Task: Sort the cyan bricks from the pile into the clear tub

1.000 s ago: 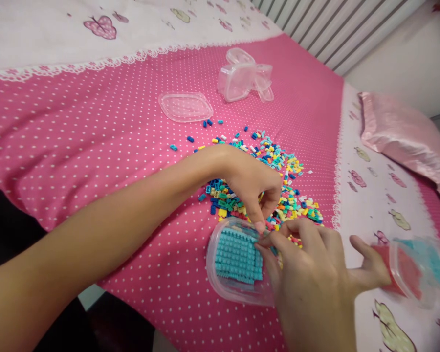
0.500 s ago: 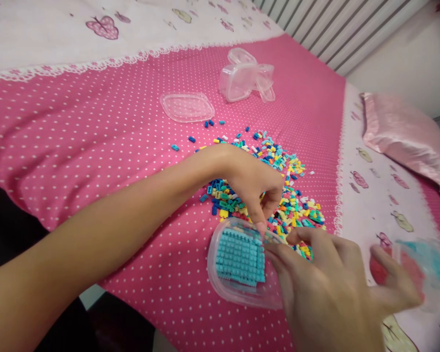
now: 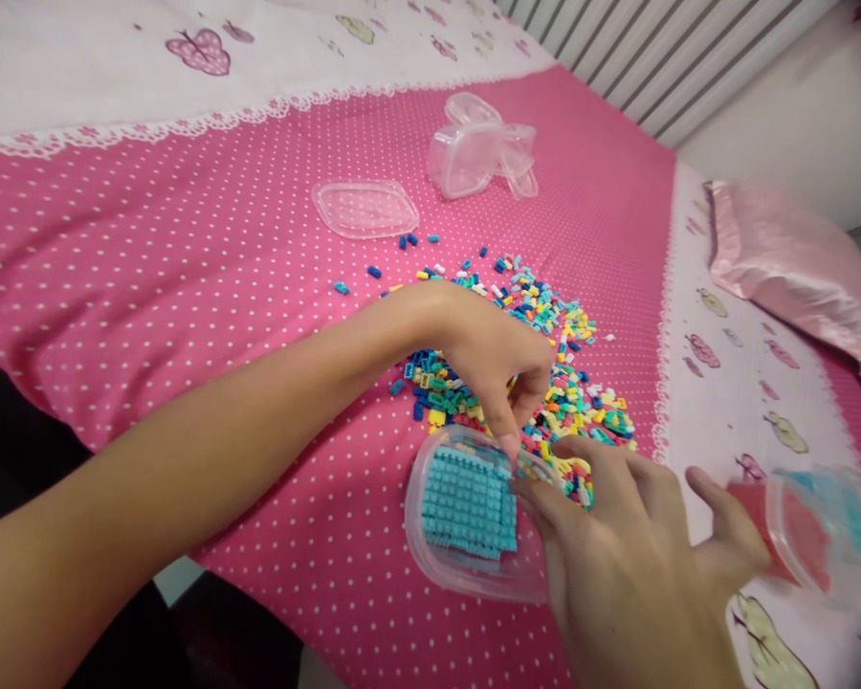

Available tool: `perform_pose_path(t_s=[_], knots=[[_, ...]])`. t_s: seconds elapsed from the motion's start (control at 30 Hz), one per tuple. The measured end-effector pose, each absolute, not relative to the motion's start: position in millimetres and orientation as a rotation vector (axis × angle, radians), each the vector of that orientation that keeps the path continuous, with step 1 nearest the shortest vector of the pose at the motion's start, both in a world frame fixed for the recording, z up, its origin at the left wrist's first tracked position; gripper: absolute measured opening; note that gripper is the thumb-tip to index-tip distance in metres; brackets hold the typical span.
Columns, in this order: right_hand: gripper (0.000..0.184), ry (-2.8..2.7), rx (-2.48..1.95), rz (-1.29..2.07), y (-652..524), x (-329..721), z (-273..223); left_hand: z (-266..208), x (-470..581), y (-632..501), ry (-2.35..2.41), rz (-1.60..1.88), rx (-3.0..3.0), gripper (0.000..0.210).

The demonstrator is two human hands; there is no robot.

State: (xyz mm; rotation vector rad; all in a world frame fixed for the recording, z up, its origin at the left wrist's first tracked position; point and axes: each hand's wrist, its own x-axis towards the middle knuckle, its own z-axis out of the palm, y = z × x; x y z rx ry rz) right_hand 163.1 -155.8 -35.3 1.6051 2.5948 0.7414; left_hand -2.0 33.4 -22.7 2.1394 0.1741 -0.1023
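A clear plastic container (image 3: 420, 565) sits at the near edge of the brick pile, with a flat block of joined turquoise bricks (image 3: 466, 502) inside it. My left hand (image 3: 498, 359) reaches over from the left with its wrist bent, fingers pinched together down at the container's far rim. Whatever lies between those fingertips is hidden. My right hand (image 3: 631, 565) grips the container's right side near the same spot, its thumb tip close to my left fingertips and its outer fingers spread. Beyond and under my left hand lies a pile of small loose bricks (image 3: 574, 392) in many colours.
A clear lid (image 3: 365, 211) lies on the pink dotted bedspread (image 3: 187, 249). Several empty clear containers (image 3: 474, 158) are stacked farther back. At right are a container with red contents (image 3: 789, 536) and one with turquoise contents (image 3: 857, 512). A shiny pink pillow (image 3: 796, 258) rests at far right.
My right hand has shifted slightly left, and its outer finger has drawn in, uncovering more of the red-filled container. My left hand and the turquoise block stay nearly where they were.
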Motion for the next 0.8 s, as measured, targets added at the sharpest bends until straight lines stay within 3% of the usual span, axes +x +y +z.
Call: perform_pose_path(t_s=[0.8], knots=[[0.025, 2.649, 1.64, 0.661, -154.5, 163.2, -36.2, -17.2, -3.5, 27.5, 0.256, -0.142, 2.193, 0.015]])
